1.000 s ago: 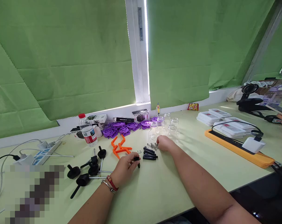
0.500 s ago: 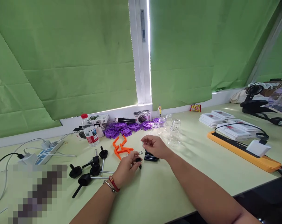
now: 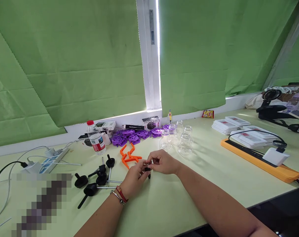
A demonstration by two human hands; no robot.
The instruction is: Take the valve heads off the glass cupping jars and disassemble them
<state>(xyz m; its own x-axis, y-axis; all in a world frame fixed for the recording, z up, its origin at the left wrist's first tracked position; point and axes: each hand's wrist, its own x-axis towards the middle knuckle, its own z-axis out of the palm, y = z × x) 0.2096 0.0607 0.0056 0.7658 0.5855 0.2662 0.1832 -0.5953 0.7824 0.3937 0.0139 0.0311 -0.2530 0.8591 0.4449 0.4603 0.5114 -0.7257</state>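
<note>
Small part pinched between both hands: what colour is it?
Black; the small part shows best in the head view, between left hand and right hand.

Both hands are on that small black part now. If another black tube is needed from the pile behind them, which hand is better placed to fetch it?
Probably the right hand: it sits closest to where the pile lies, mostly hidden behind it, while the left hand grips the small black part from below and can keep holding it.
</note>
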